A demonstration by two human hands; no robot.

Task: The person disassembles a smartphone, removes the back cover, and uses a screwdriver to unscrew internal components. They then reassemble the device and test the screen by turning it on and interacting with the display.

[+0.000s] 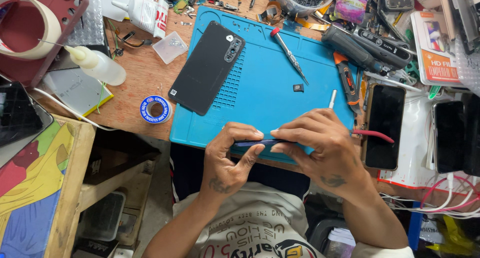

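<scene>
L hand (231,160) + R hand (317,148) both pinched shut on thin dark phone (260,142), held edge-on over near edge of blue mat (270,83). Black back cover (207,68) lies on mat's far-left part; screwdriver (289,49) mid-mat.

A black phone back cover (207,68) is laid on a blue work mat (270,83), with a red-handled screwdriver (288,49) just beside it. A tape roll (155,109) and a squeeze bottle (97,64) are placed on the wooden bench (142,75)
</scene>
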